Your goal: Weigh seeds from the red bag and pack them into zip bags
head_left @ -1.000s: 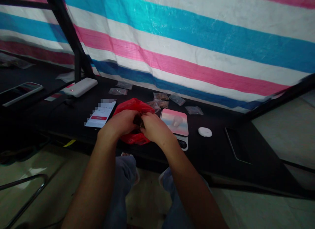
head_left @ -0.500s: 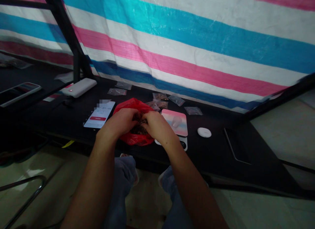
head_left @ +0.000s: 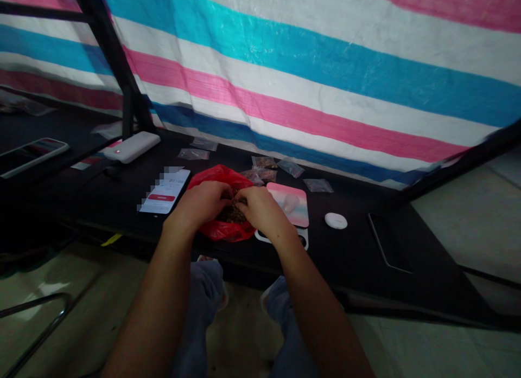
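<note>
A red plastic bag (head_left: 228,232) lies opened out on the black table, with dark brown, crumbly bits (head_left: 234,212) inside it. My left hand (head_left: 207,200) reaches into the bag from the left, its fingers curled down at the bits. From the right comes my right hand (head_left: 256,202), fingertips bent together close to the left ones over the same bits. What the fingertips pinch is too small and dark to make out. Partly under my right wrist, beside the bag, is a small white scale (head_left: 303,238) with a pink and blue striped top (head_left: 299,202) bearing a small clear bag (head_left: 290,203).
Behind the red bag lie filled small bags (head_left: 264,162) and flat clear zip bags (head_left: 194,154). A lit phone (head_left: 163,196) is at left, near a white power bank (head_left: 136,146). To the right are a white oval case (head_left: 336,220) and a dark phone (head_left: 389,242). Striped sheeting (head_left: 285,107) hangs behind.
Both hands stay in the red bag, with only a slight shift of the fingers among the brown bits. The view has moved a little.
</note>
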Action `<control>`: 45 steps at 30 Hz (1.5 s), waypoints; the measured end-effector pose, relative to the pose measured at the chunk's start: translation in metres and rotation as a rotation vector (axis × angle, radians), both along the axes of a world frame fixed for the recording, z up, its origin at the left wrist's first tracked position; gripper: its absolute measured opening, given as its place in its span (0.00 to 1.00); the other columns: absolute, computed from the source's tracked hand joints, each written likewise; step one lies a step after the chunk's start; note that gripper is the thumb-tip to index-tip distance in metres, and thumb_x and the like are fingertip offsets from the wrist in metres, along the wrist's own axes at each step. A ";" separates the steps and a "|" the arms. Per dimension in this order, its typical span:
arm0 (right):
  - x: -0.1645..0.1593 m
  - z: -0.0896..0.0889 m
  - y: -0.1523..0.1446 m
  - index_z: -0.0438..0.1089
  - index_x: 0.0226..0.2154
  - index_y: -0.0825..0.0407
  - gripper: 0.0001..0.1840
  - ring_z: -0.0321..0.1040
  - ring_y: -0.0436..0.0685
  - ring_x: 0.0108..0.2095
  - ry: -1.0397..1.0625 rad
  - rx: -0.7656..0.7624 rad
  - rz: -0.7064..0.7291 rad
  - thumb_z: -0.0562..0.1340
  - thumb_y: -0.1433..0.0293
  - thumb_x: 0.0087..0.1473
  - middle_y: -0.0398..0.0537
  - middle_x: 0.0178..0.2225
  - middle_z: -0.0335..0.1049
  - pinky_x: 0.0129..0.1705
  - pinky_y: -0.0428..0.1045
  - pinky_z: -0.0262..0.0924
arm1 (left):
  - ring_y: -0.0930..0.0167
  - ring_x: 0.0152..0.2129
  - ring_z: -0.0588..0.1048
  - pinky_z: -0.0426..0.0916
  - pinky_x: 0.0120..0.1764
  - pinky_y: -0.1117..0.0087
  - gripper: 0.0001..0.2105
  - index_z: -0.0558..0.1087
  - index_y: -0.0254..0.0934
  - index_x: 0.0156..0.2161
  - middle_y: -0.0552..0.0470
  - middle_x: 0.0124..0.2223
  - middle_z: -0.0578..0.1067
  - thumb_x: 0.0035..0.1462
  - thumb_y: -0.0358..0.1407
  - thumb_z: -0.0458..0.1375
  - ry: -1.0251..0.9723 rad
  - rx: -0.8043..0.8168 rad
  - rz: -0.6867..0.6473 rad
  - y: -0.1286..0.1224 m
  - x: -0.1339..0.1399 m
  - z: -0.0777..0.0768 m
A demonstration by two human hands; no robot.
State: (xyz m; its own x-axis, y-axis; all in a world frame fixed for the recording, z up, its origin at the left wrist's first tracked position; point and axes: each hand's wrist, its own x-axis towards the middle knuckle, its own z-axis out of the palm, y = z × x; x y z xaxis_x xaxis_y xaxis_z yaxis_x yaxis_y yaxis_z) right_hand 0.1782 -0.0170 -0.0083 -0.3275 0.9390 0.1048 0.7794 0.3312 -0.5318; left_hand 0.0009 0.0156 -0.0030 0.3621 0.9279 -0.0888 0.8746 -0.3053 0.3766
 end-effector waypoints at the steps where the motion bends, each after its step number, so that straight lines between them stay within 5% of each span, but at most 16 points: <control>1: 0.000 0.000 0.000 0.81 0.37 0.54 0.10 0.73 0.54 0.35 0.004 0.005 0.001 0.63 0.79 0.61 0.50 0.35 0.81 0.39 0.48 0.57 | 0.65 0.42 0.81 0.71 0.44 0.70 0.10 0.82 0.45 0.44 0.51 0.46 0.85 0.60 0.36 0.60 0.000 -0.004 -0.001 0.000 0.000 0.000; 13: 0.026 0.025 -0.007 0.82 0.39 0.52 0.10 0.77 0.55 0.39 0.105 0.124 -0.083 0.64 0.78 0.61 0.49 0.39 0.84 0.43 0.48 0.62 | 0.61 0.50 0.79 0.71 0.52 0.67 0.23 0.77 0.41 0.58 0.44 0.56 0.80 0.56 0.34 0.65 0.022 0.000 -0.129 0.000 0.004 -0.001; 20: 0.074 0.048 -0.022 0.83 0.39 0.52 0.08 0.79 0.58 0.39 0.116 0.178 -0.262 0.67 0.75 0.60 0.50 0.39 0.84 0.44 0.50 0.66 | 0.63 0.46 0.80 0.72 0.50 0.68 0.16 0.81 0.44 0.51 0.46 0.53 0.81 0.56 0.34 0.65 -0.023 -0.003 -0.161 0.000 0.012 -0.009; 27: 0.098 0.043 -0.030 0.82 0.39 0.54 0.07 0.79 0.58 0.37 0.046 0.099 -0.334 0.68 0.75 0.58 0.52 0.37 0.84 0.41 0.50 0.66 | 0.65 0.44 0.81 0.72 0.45 0.71 0.13 0.81 0.45 0.48 0.49 0.50 0.83 0.59 0.33 0.63 -0.021 -0.051 -0.127 0.001 0.013 -0.007; 45: 0.101 0.038 -0.028 0.82 0.38 0.54 0.06 0.79 0.58 0.38 0.067 0.100 -0.292 0.69 0.75 0.55 0.51 0.38 0.84 0.43 0.50 0.66 | 0.66 0.44 0.82 0.72 0.48 0.72 0.12 0.82 0.42 0.44 0.51 0.47 0.85 0.59 0.30 0.59 -0.028 -0.051 -0.064 0.006 0.004 -0.002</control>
